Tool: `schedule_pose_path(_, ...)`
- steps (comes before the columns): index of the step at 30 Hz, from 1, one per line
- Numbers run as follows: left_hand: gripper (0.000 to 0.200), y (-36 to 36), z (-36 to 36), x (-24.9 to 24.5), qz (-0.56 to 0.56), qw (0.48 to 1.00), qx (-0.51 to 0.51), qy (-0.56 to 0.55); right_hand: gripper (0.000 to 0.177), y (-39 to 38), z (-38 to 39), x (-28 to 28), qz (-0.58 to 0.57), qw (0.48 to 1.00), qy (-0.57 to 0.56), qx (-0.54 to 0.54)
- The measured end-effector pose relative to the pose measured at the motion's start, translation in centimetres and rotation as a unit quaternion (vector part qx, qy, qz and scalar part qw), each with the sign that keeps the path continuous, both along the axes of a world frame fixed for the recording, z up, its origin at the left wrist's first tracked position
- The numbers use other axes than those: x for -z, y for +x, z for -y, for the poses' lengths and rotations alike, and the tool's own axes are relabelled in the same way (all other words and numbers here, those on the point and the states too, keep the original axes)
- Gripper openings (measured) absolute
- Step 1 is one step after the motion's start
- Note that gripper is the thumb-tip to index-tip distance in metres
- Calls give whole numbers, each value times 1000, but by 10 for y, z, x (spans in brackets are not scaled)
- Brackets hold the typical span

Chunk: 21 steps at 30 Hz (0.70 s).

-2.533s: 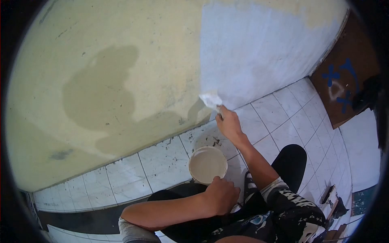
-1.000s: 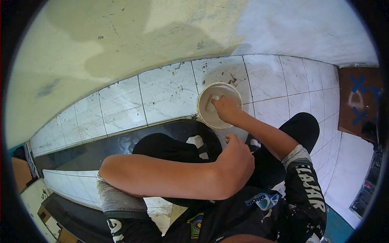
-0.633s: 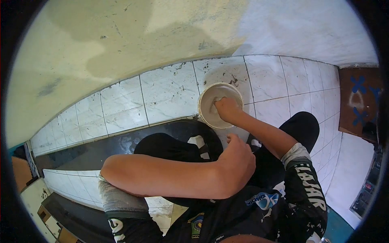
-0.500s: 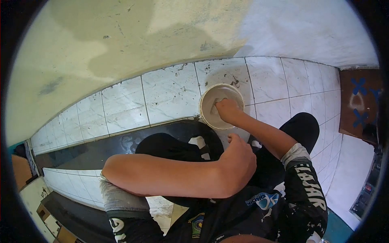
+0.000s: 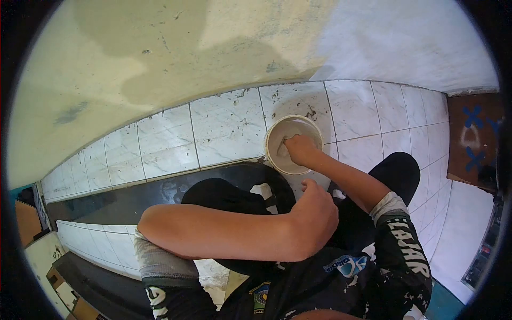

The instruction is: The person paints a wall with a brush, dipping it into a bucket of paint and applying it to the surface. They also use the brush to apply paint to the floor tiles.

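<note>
One brush (image 5: pixel 280 149), and it's down inside the bucket (image 5: pixel 295 116) now, gone from the wall's pale patch (image 5: pixel 400 42), so brushing has given way to dipping! It points down and leftward from the fingers, its long axis too hidden to pin exactly. The right hand (image 5: pixel 300 150) has its fingers clenched around it; the left hand (image 5: pixel 316 214) sits nearer, its fingers' state impossible to tell. Tiled floor (image 5: pixel 226 128) beneath, yellow wall (image 5: pixel 240 26) far left.
</note>
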<state>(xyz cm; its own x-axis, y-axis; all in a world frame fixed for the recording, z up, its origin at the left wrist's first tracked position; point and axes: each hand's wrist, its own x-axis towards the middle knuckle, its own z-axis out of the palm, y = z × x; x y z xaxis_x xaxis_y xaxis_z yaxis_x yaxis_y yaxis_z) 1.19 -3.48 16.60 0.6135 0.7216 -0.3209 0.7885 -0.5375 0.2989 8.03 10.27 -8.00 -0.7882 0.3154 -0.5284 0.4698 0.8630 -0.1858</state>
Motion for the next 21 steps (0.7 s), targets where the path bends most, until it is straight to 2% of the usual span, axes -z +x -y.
schedule_pose_path(5, 26, 1, 1, 1, 1, 1000, -4, -1, 27, -1, -3, -21, -23, 999, -30, 25)
schedule_pose_path(8, 26, 1, 1, 0, 0, 1000, -2, 0, 21, 2, -7, -28, -44, 998, -23, 41)
schedule_pose_path(10, 26, 0, 1, 0, 6, 1000, -5, 0, 22, 4, -13, -38, 36, 996, -56, 55)
schedule_pose_path(15, 28, 1, -2, -1, 3, 1000, 11, -9, 21, 22, -33, -74, -4, 994, -86, 72)
schedule_pose_path(21, 26, 7, -1, 8, 12, 1000, 15, 5, 23, 25, -23, -43, -3, 998, -39, 50)
